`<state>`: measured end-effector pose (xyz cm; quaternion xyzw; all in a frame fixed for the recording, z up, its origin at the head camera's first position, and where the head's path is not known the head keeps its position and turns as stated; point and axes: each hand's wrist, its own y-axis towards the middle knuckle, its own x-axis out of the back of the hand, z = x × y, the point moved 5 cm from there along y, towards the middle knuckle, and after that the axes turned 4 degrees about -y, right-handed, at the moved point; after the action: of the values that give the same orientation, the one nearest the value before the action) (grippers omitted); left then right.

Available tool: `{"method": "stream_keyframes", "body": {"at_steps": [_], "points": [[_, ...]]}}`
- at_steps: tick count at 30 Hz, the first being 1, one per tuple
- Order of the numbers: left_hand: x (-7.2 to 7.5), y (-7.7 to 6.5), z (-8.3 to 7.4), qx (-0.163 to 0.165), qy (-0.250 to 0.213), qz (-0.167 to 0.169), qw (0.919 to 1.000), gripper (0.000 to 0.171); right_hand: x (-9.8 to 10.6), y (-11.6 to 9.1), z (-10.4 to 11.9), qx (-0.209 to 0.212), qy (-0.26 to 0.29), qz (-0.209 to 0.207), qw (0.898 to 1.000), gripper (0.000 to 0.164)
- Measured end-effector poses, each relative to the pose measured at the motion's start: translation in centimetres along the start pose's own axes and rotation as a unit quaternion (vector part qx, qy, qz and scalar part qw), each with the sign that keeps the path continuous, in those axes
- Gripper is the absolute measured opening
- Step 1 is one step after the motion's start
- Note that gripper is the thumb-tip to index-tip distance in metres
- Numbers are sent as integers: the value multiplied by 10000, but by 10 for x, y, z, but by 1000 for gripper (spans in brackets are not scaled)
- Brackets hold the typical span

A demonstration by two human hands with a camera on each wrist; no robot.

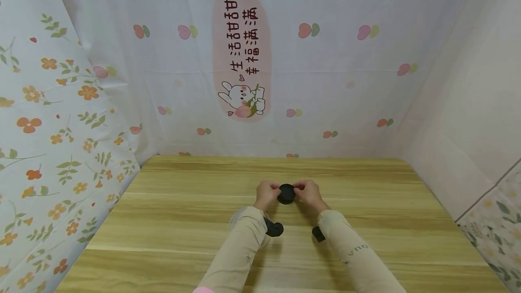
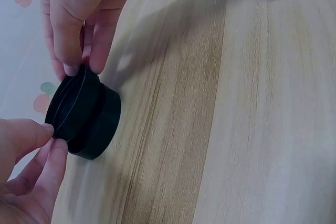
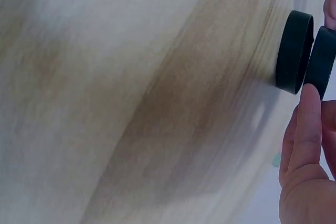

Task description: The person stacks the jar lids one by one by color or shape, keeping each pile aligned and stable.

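A round black shallow piece with a raised rim (image 2: 72, 103) is held by its edges between the two hands. My left hand (image 1: 266, 193) pinches its left side with thumb and fingertips. On the opposite side, my right hand (image 1: 308, 192) pinches the rim the same way. Beneath it a second round black piece (image 2: 103, 129), like a short ring or cup, sits on the table. In the right wrist view a narrow wedge-shaped gap shows between this lower piece (image 3: 294, 52) and the held piece (image 3: 321, 59). Whether the two touch at one side I cannot tell.
The wood-patterned table (image 1: 183, 220) extends around both arms. Behind it hangs a white cloth (image 1: 346, 80) with printed fruit and a rabbit, and a flowered cloth (image 1: 61, 139) hangs at the left. Dark wrist-worn devices (image 1: 274, 228) show at the sleeves.
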<state>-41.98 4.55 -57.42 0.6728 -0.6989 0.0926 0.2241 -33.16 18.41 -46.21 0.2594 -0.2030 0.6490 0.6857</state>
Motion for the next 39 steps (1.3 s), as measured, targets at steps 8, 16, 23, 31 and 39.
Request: {"method": "stream_keyframes", "body": {"at_steps": [8, 16, 23, 31, 39], "points": [[-27, 26, 53, -59, 278, 26, 9996, 8, -3, -2, -2, -79, -81, 51, 9999, 16], [-77, 71, 150, 315, 381, 130, 9987, 16, -9, -2, -6, -430, 377, 210, 9981, 17], [-77, 70, 150, 611, 561, 136, 9965, 16, -10, -3, -5, -356, 351, 209, 9985, 16], [-50, 45, 98, 264, 661, 51, 9974, 23, -11, -2, -6, -298, 307, 211, 9989, 16], [-4, 16, 27, -524, 983, 604, 9919, 22, -1, -5, -8, -227, 112, 384, 9989, 22]]}}
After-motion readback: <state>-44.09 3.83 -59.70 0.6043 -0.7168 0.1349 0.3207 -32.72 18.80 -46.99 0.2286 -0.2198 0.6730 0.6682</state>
